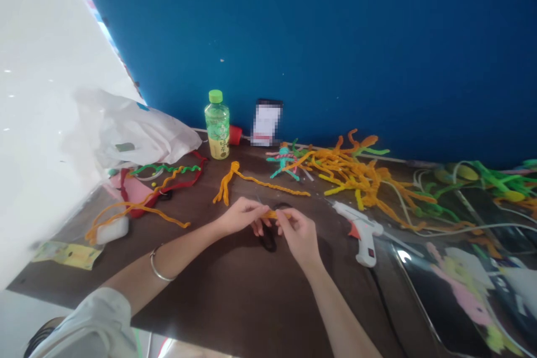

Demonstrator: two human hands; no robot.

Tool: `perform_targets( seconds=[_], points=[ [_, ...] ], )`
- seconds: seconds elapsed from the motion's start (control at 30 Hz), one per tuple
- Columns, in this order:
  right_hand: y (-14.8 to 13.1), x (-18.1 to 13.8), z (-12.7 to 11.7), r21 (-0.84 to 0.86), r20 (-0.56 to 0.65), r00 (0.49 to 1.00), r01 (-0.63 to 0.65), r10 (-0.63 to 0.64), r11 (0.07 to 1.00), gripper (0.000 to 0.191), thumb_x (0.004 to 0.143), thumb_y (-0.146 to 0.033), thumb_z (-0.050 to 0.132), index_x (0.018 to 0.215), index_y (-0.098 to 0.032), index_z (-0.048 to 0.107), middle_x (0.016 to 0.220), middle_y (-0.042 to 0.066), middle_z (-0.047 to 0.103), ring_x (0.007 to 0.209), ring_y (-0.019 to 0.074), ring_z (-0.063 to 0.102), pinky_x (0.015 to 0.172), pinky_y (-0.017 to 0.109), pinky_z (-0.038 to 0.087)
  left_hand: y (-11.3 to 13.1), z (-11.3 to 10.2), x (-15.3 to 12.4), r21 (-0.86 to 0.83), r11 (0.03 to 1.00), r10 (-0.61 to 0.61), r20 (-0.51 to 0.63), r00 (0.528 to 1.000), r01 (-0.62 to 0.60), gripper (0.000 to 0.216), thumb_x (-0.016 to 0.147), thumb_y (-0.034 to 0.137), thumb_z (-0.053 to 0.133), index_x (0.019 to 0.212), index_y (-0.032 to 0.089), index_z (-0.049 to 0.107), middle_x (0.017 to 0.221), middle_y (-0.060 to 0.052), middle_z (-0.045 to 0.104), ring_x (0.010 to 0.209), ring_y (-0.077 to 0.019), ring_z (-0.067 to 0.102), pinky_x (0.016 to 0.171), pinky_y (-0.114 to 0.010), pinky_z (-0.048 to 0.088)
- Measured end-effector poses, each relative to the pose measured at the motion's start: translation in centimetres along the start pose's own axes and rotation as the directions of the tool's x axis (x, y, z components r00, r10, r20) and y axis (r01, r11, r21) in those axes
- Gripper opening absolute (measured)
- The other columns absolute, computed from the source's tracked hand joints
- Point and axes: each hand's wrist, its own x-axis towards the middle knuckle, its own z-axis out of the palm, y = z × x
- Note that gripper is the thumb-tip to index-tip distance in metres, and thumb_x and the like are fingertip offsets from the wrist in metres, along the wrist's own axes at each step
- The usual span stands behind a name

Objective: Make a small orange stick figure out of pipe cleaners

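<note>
My left hand (243,216) and my right hand (298,233) meet over the middle of a dark brown table (235,296). Both pinch the same short orange pipe cleaner (274,215), which runs between their fingertips. Black scissors (268,238) lie on the table just under the hands. A silver bangle (158,266) sits on my left wrist. A longer orange pipe cleaner twist (247,180) lies just beyond the hands.
A white glue gun (361,232) lies right of my hands. A heap of orange pipe cleaners (356,173) spreads behind it. A green-capped bottle (217,124), a phone (267,122) and a white plastic bag (134,134) stand near the blue wall. Glossy printed sheets (461,285) cover the right.
</note>
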Motion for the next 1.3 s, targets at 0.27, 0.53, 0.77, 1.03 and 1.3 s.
perform_targets(
  seconds=[0.27,0.53,0.77,1.03,1.3],
  points=[
    [0.5,-0.1,0.0,0.029,-0.008,1.000,0.023,-0.023,0.999,0.022,0.074,-0.040,0.059,0.076,-0.018,0.062,0.064,0.002,0.061,0.051,0.0131,0.055,0.051,0.025,0.046,-0.1,-0.2,-0.2,0.280,0.955,0.088,0.047,0.995,-0.098,0.039,0.079,0.046,0.046,0.067,0.012,0.061,0.046,0.001,0.051,0.041,-0.0065,0.048,0.045,-0.017,0.040],
    [0.5,0.0,-0.9,-0.088,0.196,0.888,0.438,-0.415,0.895,0.013,0.075,-0.023,0.061,0.084,-0.027,0.070,0.078,0.002,0.067,0.072,0.0169,0.061,0.070,0.029,0.048,0.8,-1.5,-0.3,0.231,0.972,-0.019,0.214,0.977,-0.031,0.038,0.077,0.045,0.051,0.059,0.012,0.054,0.045,0.003,0.048,0.036,-0.0039,0.043,0.038,-0.016,0.030],
    [0.8,0.0,-0.7,-0.064,0.201,0.882,0.447,-0.427,0.893,0.008,0.074,-0.022,0.062,0.076,-0.023,0.070,0.072,0.002,0.067,0.066,0.0151,0.062,0.064,0.026,0.049,0.7,-2.6,0.1,0.153,0.980,-0.170,0.348,0.922,0.123,0.038,0.073,0.046,0.057,0.068,0.009,0.059,0.047,0.000,0.055,0.030,-0.0041,0.042,0.030,-0.015,0.027],
    [0.0,-0.1,-0.6,0.075,0.272,0.911,0.302,-0.311,0.950,0.011,0.073,-0.025,0.063,0.063,-0.020,0.066,0.064,0.003,0.065,0.058,0.0143,0.061,0.054,0.024,0.049,1.5,-2.8,-0.3,0.058,0.979,-0.199,0.456,0.868,0.194,0.031,0.073,0.038,0.060,0.076,0.008,0.062,0.046,0.002,0.054,0.029,-0.0033,0.041,0.027,-0.014,0.026],
    [0.0,-0.2,-0.7,-0.041,0.133,0.922,0.371,-0.363,0.928,0.006,0.071,-0.024,0.065,0.075,-0.021,0.069,0.071,0.003,0.067,0.066,0.0154,0.062,0.062,0.026,0.050,0.7,-2.3,0.0,0.023,0.986,-0.161,0.338,0.927,0.163,0.034,0.071,0.042,0.061,0.072,0.008,0.061,0.049,0.000,0.059,0.029,-0.0037,0.044,0.029,-0.014,0.030]
  ],
)
